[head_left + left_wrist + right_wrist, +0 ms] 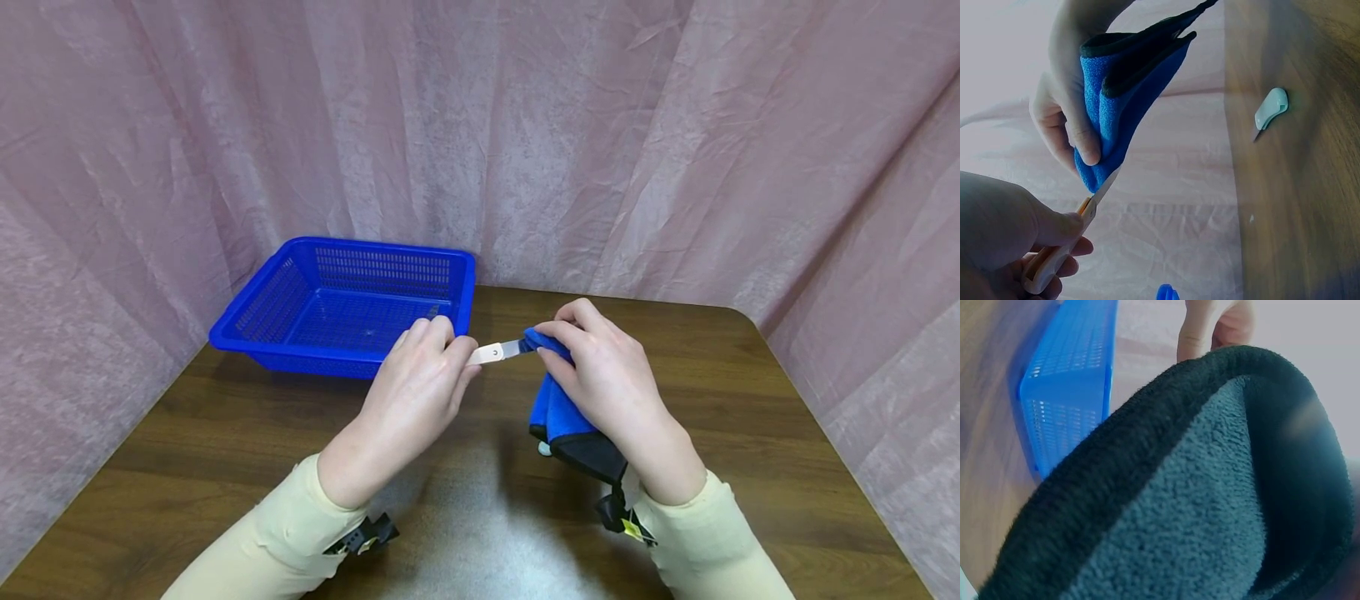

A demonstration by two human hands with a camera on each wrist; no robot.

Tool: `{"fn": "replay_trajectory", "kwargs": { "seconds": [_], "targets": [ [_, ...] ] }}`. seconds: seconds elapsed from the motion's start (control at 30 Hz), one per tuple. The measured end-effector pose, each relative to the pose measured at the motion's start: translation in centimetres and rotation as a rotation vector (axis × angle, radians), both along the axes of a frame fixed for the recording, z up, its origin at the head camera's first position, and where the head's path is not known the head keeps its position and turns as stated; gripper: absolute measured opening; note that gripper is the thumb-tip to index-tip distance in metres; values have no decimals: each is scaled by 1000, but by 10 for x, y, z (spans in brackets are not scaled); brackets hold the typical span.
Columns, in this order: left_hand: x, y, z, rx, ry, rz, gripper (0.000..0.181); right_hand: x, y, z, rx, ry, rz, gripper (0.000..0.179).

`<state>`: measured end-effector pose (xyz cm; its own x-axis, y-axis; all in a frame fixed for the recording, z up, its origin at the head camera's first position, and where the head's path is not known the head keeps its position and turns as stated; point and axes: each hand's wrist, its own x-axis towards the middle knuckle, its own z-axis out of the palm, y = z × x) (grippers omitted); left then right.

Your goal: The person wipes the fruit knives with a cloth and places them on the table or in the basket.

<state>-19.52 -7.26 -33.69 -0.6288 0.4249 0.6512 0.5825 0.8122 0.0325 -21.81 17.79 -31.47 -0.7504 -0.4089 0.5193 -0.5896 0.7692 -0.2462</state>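
Observation:
My left hand (416, 387) grips a folding knife (487, 354) by its cream handle, the blade pointing to the right. With the fingers and thumb of my right hand (603, 367) I pinch a folded blue cloth (558, 408) with black edging around the outer part of the blade. In the left wrist view, the cloth (1107, 125) hides the blade's tip, while part of the bare blade (1107, 185) shows beside the handle. The cloth (1179, 506) fills much of the right wrist view, its loose folds hanging below the right hand.
A blue plastic basket (345, 354) stands at the back left, close to my left hand; a small dark item (433, 311) shows inside near its right wall. On the wooden table (720, 417) lies a small mint-green tool (1271, 107) with a pointed metal tip. Pink curtains (480, 125) hang behind.

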Motion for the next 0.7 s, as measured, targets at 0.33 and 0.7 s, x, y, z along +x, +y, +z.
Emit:
{"fn": "replay_trajectory", "kwargs": {
  "seconds": [0.33,0.7],
  "targets": [
    [0,-1,1,12,5,1,15,-3,6,2,-2,-32,-43,28],
    [-1,-3,1,24,20,-5,15,-6,12,2,-16,-36,-71,28]
  ]
}}
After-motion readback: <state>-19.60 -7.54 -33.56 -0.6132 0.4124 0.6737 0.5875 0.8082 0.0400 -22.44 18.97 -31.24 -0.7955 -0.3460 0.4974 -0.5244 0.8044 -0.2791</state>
